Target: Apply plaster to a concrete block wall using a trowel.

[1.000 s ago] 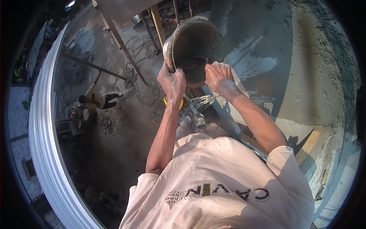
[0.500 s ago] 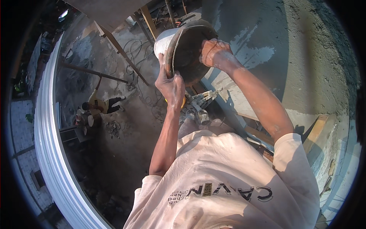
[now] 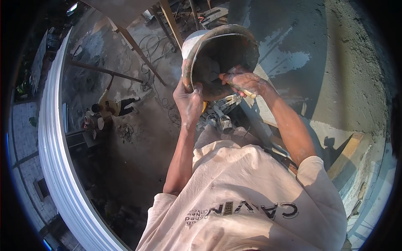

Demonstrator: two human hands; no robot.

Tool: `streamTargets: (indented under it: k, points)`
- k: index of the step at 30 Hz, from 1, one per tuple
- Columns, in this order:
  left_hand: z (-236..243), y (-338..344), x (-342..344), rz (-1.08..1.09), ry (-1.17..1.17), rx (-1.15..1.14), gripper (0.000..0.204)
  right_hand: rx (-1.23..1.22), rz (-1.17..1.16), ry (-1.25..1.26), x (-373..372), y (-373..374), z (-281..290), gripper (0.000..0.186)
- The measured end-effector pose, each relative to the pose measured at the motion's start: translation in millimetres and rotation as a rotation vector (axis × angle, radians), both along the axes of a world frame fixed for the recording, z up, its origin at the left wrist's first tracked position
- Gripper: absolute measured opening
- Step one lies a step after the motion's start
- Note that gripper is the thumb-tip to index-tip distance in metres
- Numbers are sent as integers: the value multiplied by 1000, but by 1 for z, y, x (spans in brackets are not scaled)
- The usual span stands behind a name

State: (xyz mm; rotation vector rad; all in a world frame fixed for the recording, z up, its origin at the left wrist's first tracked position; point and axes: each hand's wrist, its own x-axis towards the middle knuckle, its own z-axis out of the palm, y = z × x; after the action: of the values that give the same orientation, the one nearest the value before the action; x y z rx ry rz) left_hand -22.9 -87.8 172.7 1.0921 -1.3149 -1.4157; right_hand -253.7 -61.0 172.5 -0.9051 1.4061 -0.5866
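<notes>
A white bucket (image 3: 192,43), caked with grey mortar round its rim, is tipped so that its mouth faces me. My left hand (image 3: 188,98) is closed on the bucket's near left rim, thumb on the inside. In the mouth of the bucket, my right hand (image 3: 242,81) grips a trowel by its wooden handle (image 3: 250,94). The handle's end sticks out toward me. The trowel's blade (image 3: 212,69) lies inside the bucket, dim against the grey inner wall. How much mortar the bucket holds I cannot make out.
To my right stands a wall (image 3: 356,75) with wet grey plaster. Corrugated metal sheeting (image 3: 54,138) curves along the left. Far below, another person (image 3: 109,108) in a yellow shirt is beside buckets. Wooden props (image 3: 136,48) rise ahead, and a timber (image 3: 345,154) leans at right.
My right hand has turned and drawn back toward me, bringing the trowel's handle into sight. The bucket and my left hand have shifted slightly right in the picture.
</notes>
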Motion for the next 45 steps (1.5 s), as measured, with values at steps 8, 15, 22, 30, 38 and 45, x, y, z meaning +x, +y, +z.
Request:
streamTargets:
  k: [8, 15, 22, 30, 38, 45]
  points:
    - [-25, -7, -26, 255, 60, 168, 37, -89, -48, 121, 5, 2, 15, 41]
    - [-72, -7, -16, 386, 259, 404, 51, -120, -57, 687, -30, -18, 103, 35]
    - [-105, 11, 31, 440, 218, 377, 48, -429, 205, 1263, -28, -38, 287, 40]
    - [-166, 53, 110, 620, 79, 340, 56, -622, 210, 300, -94, -54, 359, 26]
    - [-190, 90, 163, 688, 16, 319, 59, -843, -276, 863, -225, -74, 473, 28]
    - [-166, 70, 134, 703, -81, 387, 50, -305, -88, 1037, -212, -107, 358, 27]
